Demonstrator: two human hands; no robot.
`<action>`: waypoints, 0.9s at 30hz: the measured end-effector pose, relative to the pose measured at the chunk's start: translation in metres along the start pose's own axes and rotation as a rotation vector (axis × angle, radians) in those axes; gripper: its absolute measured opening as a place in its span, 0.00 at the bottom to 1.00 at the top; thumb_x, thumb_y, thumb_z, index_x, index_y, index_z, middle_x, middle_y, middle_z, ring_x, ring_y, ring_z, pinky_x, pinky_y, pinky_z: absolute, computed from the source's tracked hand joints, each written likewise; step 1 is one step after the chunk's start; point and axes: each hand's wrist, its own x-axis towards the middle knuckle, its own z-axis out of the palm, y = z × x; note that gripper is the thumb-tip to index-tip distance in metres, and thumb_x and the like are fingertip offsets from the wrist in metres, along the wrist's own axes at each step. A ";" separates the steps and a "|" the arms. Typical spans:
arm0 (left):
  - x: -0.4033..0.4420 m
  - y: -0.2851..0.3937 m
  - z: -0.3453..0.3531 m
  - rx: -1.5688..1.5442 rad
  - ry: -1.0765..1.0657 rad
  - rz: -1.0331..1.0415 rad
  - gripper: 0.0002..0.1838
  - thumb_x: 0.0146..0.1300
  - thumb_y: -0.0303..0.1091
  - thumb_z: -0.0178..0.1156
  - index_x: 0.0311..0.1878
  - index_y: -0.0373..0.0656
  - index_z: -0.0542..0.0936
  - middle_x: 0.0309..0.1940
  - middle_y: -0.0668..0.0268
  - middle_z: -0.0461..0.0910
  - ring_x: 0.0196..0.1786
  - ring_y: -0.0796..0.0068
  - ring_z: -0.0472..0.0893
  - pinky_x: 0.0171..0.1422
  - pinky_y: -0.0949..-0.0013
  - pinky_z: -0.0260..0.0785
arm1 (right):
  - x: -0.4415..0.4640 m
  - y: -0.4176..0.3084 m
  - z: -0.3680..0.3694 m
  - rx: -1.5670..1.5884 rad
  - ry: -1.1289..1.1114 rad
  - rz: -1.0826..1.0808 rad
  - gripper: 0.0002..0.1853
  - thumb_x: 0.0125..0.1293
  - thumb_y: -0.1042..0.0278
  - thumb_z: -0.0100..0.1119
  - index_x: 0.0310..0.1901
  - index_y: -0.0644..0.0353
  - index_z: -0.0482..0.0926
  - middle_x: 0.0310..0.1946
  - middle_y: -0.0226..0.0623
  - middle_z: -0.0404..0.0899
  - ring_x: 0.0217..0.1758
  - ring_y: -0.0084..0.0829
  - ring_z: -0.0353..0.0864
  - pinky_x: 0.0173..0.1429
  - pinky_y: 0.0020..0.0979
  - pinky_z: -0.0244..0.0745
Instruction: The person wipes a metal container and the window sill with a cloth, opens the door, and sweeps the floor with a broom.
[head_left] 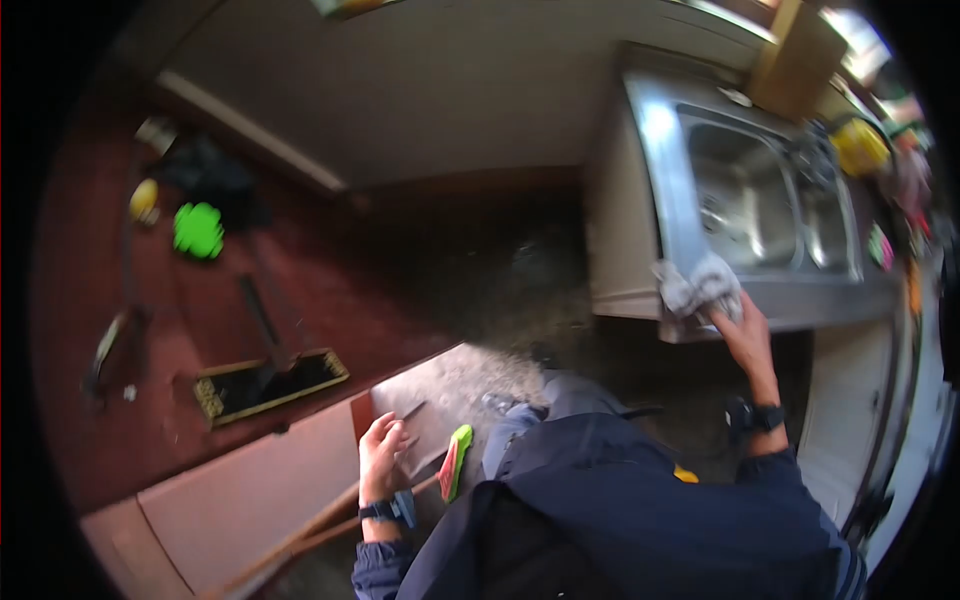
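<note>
My right hand [742, 335] is closed on a crumpled white-grey cloth [700, 285], which lies at the front corner of a steel sink unit [680, 215]. The fingers are partly hidden by the cloth. On the other side, my left hand [382, 450] hangs near the edge of a dark red surface [330, 290], its fingers loosely curled and slightly apart, with nothing plainly in them. A small dark thin object [412, 410] shows just past its fingertips; whether they touch I cannot tell. Motion blur softens both hands.
Two basins [745, 190] are set in the sink unit, with a wooden board [797, 60] and a yellow item [860, 148] behind. The red surface carries a bright green object [198, 230] and a black gold-edged piece [270, 385]. A green-and-red object [456, 462] is beside my body.
</note>
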 end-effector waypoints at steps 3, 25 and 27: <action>-0.006 -0.056 -0.035 0.073 0.148 -0.083 0.22 0.69 0.37 0.64 0.64 0.40 0.77 0.46 0.66 0.83 0.40 0.78 0.83 0.44 0.74 0.77 | 0.016 0.053 0.010 -0.219 -0.001 -0.057 0.34 0.56 0.61 0.67 0.66 0.58 0.74 0.58 0.49 0.82 0.62 0.49 0.80 0.67 0.42 0.72; -0.176 -0.284 -0.157 -0.493 1.054 -0.149 0.17 0.64 0.35 0.69 0.55 0.40 0.83 0.38 0.65 0.86 0.36 0.77 0.85 0.36 0.75 0.76 | -0.029 -0.228 0.193 -0.056 -0.738 -0.713 0.27 0.70 0.59 0.65 0.67 0.63 0.75 0.66 0.45 0.77 0.72 0.39 0.71 0.76 0.39 0.62; -0.173 -0.306 -0.210 -0.319 1.209 -0.125 0.22 0.65 0.36 0.70 0.60 0.39 0.80 0.42 0.64 0.86 0.43 0.73 0.85 0.45 0.70 0.78 | -0.045 -0.231 0.210 -0.093 -0.806 -0.718 0.26 0.70 0.63 0.65 0.66 0.64 0.76 0.65 0.45 0.78 0.71 0.38 0.73 0.75 0.37 0.63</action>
